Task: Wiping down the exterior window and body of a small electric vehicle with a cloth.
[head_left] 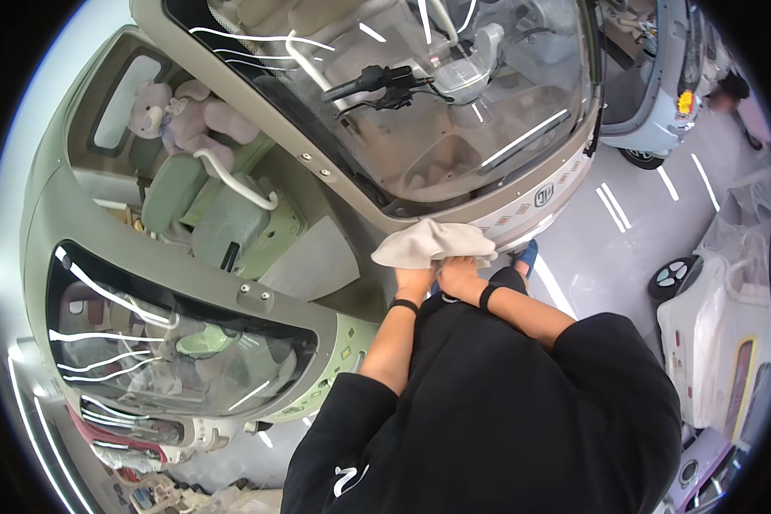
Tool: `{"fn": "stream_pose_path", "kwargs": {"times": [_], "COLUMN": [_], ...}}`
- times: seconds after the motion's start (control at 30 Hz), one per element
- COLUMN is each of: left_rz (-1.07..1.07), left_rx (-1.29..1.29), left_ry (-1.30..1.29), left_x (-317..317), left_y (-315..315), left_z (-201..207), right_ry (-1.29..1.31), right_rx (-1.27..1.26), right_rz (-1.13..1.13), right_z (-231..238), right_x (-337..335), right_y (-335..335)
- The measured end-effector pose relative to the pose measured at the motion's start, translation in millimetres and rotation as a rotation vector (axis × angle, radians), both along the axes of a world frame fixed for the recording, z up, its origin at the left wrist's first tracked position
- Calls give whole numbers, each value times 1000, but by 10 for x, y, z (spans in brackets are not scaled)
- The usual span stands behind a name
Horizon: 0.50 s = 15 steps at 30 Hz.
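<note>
A cream-coloured cloth [433,242] is bunched up in front of my body, its folds spread out to both sides. My left hand [415,280] grips its near edge from below, the fingers mostly covered by the fabric. Close beside it, my right hand [460,275] has its fingers closed on the same edge. Just beyond the cloth stands a small beige-brown enclosed vehicle [522,210] with a large curved windshield [454,163]; whether the cloth touches its front cannot be made out.
At the left is a green vehicle [38,214] with its door side open and a plush bear [206,120] inside. A light-blue vehicle [651,116] stands far right, a white one [702,343] near right, partly under plastic film [750,206]. Shiny grey floor [608,265] lies between.
</note>
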<state>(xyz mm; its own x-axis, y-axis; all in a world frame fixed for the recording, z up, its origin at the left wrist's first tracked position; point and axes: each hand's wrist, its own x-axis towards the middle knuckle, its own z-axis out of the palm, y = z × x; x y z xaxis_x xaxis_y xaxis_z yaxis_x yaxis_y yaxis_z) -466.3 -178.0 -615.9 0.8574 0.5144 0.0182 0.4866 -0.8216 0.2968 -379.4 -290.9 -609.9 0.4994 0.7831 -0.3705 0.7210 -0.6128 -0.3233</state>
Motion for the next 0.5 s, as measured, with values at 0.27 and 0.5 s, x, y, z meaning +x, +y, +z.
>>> {"fn": "stream_pose_path", "kwargs": {"times": [0.27,0.5], "left_rz": [-109,-336], "left_rx": [-7,149], "left_ry": [-9,-206], "left_x": [-224,-133], "left_y": [183,132], "left_z": [-113,-274], "right_ry": [34,20], "right_rx": [105,-86], "right_rz": [-37,-30], "right_z": [140,-38], "right_x": [-116,42], "right_y": [105,-10]}}
